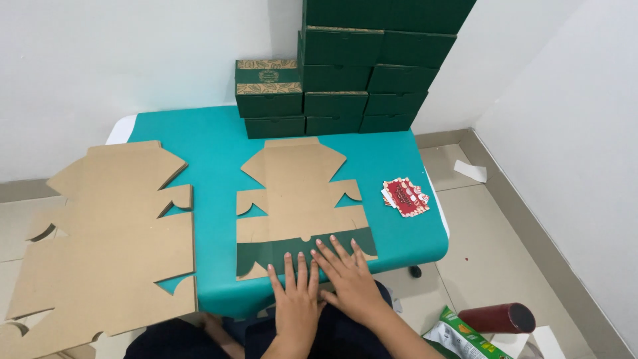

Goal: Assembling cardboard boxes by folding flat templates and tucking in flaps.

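Observation:
A flat brown cardboard box blank (299,193) lies on the teal table (212,146). Its near flap (266,252) is folded over and shows its dark green side. My left hand (296,299) and my right hand (345,279) press flat on that green flap at the table's near edge, fingers spread, side by side and touching. Neither hand grips anything.
A stack of unfolded brown blanks (106,239) overhangs the table's left side. Finished dark green boxes (359,66) are stacked against the back wall. Small red printed cards (405,197) lie at the right. On the floor at lower right are a dark red roll (498,318) and a green packet (462,339).

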